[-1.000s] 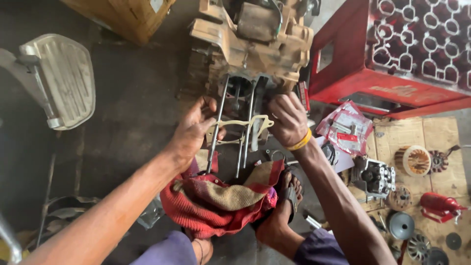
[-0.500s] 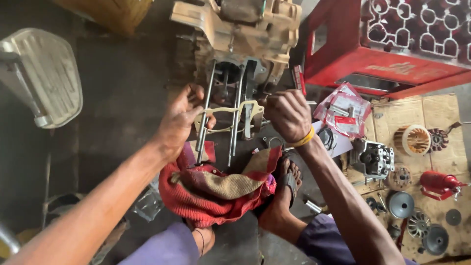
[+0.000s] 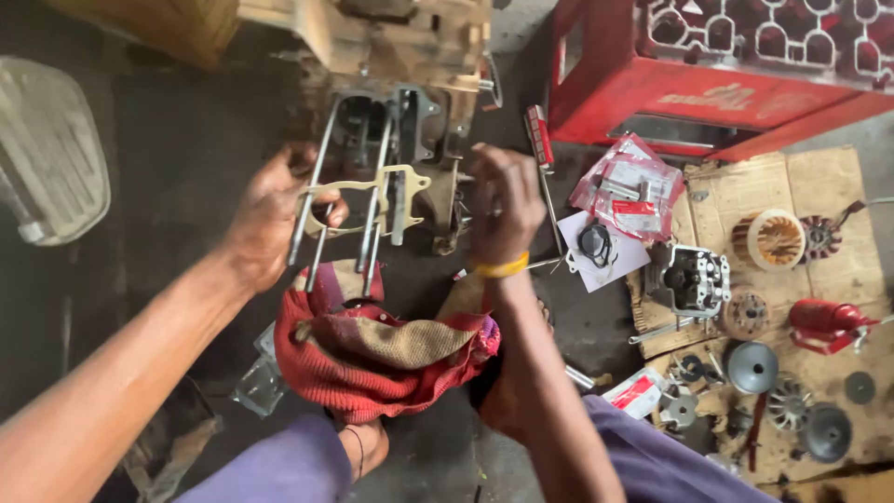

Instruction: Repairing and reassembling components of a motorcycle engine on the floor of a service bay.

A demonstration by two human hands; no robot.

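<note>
The left hand (image 3: 270, 210) pinches the left edge of a pale gasket (image 3: 368, 200) threaded on long metal rods (image 3: 372, 186) sticking out of an engine block (image 3: 391, 84). The right hand (image 3: 503, 200), fingers curled loosely, has slipped off the gasket toward its right side. Below lies a red cloth (image 3: 382, 359); right, parts litter cardboard (image 3: 773, 186) on dark, oily floor.

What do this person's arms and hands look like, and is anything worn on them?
Both arms are bare to above the elbow: no sleeves and no gloves show. The left hand wears nothing that can be seen. The right hand has a yellow band around its wrist. The fingers look smudged with dark grime. No watch or ring is visible.
</note>
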